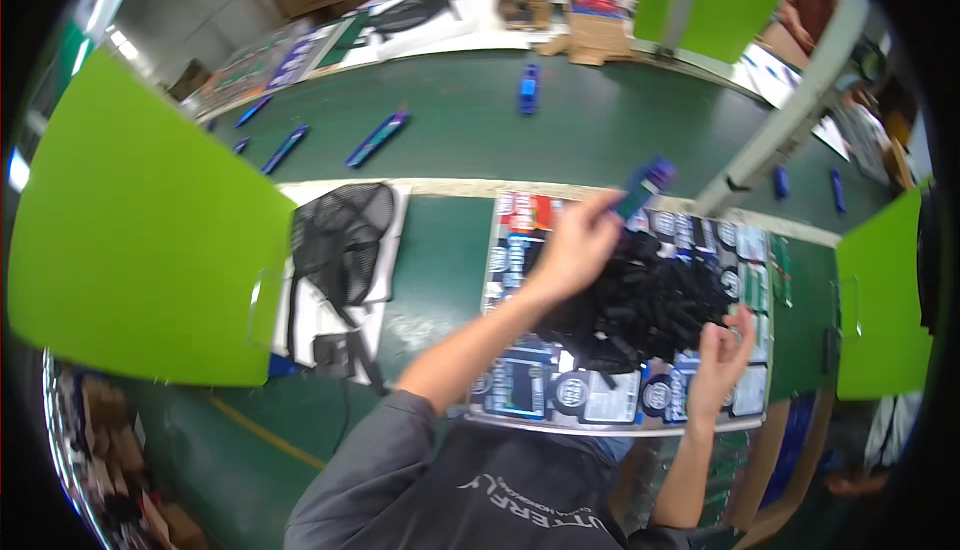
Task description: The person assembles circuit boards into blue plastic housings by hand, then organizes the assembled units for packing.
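My left hand [578, 250] is closed on the near end of a slim blue-purple box [645, 190], held tilted over the table's far edge. Below it, a heap of small black pieces [650, 300] lies on a board covered in printed panels [512, 390]; their exact kind is too blurred to make out. At the right side of this heap is my right hand [725, 355], its thumb and fingers curved but apart, with nothing visible between them.
A green conveyor belt [450, 120] runs across beyond the table, carrying several blue-purple boxes [378, 140]. Black mesh bags [345, 240] lie left on white sheets. Bright green panels [140, 240] flank both sides. A grey post [790, 130] rises at right; another person [808, 10] is beyond.
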`<state>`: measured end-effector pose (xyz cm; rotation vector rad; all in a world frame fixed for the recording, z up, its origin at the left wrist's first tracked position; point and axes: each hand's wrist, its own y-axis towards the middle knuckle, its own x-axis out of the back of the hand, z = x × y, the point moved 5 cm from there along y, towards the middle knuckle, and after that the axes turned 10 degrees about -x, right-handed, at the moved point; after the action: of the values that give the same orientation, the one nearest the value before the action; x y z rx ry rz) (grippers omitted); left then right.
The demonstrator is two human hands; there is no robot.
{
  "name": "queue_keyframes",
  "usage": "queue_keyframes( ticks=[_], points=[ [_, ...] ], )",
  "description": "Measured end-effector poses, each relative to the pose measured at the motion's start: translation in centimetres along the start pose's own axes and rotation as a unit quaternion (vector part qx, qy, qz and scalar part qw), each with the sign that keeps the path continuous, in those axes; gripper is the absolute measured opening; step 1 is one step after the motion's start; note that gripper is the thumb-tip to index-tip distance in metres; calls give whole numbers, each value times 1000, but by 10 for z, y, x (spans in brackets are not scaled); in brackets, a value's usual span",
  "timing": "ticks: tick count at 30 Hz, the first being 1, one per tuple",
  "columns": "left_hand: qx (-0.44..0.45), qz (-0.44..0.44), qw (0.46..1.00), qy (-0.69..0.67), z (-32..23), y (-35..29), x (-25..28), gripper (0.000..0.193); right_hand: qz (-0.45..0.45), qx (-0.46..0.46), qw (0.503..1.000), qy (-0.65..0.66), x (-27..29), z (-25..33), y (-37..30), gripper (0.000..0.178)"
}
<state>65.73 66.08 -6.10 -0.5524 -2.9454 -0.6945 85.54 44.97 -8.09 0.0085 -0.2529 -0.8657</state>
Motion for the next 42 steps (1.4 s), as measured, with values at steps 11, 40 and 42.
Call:
queue_keyframes(
  ticks=[11,40,42],
  points=[
    [91,21,969,229,148,148,33,35,-66,-40,992,-102,30,-53,-17,40],
    [-95,187,944,254,62,95,-32,25,11,49,975,-218,58,-48,64,20],
    [-87,211,944,238,51,83,-43,25,41,14,975,-219,65,-49,53,21]
  ],
)
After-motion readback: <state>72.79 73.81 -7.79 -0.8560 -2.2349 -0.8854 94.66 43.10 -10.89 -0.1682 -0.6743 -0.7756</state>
